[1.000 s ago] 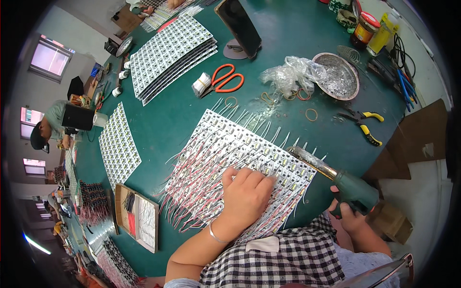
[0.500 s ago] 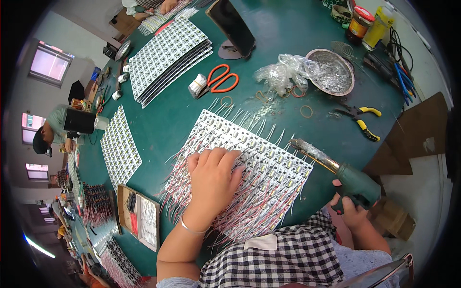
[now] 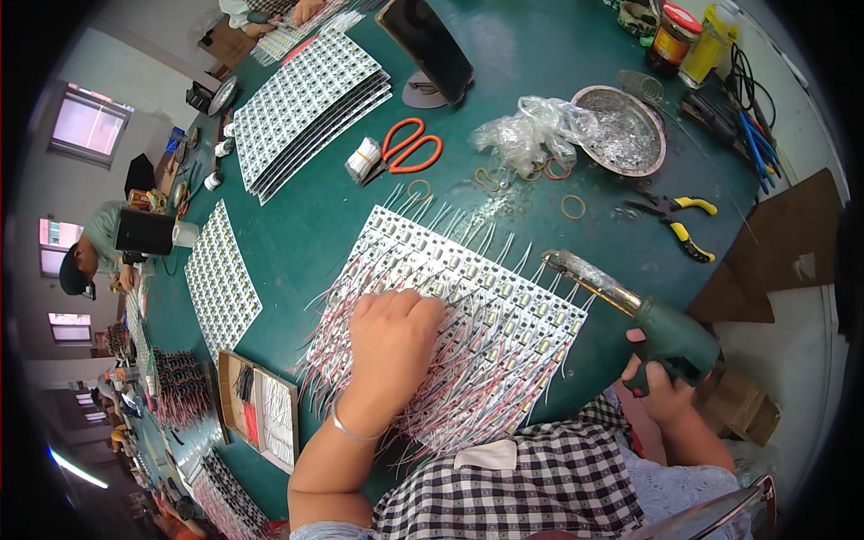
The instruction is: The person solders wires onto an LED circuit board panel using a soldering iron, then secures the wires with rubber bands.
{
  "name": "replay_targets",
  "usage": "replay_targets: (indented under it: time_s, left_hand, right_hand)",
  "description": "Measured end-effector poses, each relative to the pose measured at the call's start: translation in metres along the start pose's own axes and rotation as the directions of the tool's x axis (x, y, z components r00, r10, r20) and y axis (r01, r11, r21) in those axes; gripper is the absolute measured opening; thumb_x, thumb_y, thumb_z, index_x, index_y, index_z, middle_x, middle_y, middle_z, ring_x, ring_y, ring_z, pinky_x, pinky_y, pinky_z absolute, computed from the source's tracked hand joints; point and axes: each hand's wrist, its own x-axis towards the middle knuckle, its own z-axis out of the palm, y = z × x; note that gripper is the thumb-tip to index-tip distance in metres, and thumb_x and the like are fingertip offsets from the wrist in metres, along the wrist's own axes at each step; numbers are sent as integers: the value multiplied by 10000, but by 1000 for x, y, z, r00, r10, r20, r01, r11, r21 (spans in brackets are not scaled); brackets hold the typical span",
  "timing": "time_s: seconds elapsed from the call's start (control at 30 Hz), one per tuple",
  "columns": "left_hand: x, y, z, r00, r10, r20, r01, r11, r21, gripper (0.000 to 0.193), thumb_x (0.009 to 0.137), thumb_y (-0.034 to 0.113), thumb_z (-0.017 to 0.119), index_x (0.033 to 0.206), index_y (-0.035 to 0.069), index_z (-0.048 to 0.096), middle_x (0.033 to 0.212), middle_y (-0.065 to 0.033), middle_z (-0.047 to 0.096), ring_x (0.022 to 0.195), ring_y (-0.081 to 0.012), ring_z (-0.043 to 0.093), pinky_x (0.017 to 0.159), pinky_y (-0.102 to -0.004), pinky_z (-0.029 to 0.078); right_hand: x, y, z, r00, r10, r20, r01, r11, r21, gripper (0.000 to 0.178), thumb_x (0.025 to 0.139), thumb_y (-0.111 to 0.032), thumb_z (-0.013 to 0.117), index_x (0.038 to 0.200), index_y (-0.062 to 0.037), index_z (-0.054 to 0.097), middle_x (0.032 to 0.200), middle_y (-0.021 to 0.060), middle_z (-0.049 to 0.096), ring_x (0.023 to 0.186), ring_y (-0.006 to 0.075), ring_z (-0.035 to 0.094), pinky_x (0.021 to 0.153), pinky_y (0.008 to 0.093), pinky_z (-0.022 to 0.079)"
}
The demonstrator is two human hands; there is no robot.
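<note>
My left hand (image 3: 393, 337) rests over a white sheet of small circuit boards (image 3: 486, 292) lying at a slant in front of me. Its fingers are curled down and pressed together; the fingertips and anything between them are hidden. Many thin red and white wires (image 3: 459, 396) spread over the sheet and hang past its edges. To the right, my right hand (image 3: 661, 387) grips a green soldering gun (image 3: 670, 337), a finger at its trigger. The gun's metal barrel points left, its tip by the sheet's upper right edge.
Orange-handled scissors (image 3: 409, 148) lie beyond the sheet beside a bundle of white sticks (image 3: 364, 160). Further right are a plastic bag (image 3: 526, 135), a round bowl (image 3: 661, 135) and yellow-handled pliers (image 3: 679, 220). Stacked board sheets (image 3: 306, 99), a wire box (image 3: 270, 414) and a phone (image 3: 427, 49) also stand around.
My left hand has shifted slightly down and its fingers have curled under. The soldering gun has moved a little, staying in my right hand. The whole view has shifted slightly.
</note>
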Motion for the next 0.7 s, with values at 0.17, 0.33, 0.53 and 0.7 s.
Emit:
replay_targets:
  time_s: [0.17,0.33,0.53,0.7]
  left_hand:
    - [-30,-20,-24,975,-146,-168,163,982,92,134,684,31,706,776,110,650,720,-44,591,706,-236,573,635,-357,424]
    - [-16,7,-36,941,-215,-263,167,967,-193,155,682,-59,676,782,48,627,744,-89,573,717,-249,560,645,-328,434]
    - [7,54,14,969,95,-226,-158,948,-277,218,649,-3,692,821,121,640,688,-33,507,643,-243,497,583,-367,380]
    - [5,57,39,977,124,-173,-170,944,-283,192,637,32,699,790,120,622,683,-28,514,636,-226,506,576,-361,384]
  right_hand:
    - [2,-8,6,996,29,-84,-23,997,69,357,862,-40,518,1201,66,474,1111,190,600,648,171,607,622,287,518]
    - [6,-12,3,996,87,-23,-89,992,-88,345,848,-26,519,1181,61,499,1084,175,615,647,159,606,631,293,514]
    - [-13,-5,-15,991,-34,131,68,962,-264,262,837,-26,556,1090,42,550,857,107,627,682,159,595,660,303,497]
    - [-39,-5,-19,995,82,54,-75,990,-118,204,830,-65,593,1009,28,567,806,82,611,724,166,601,654,301,495]
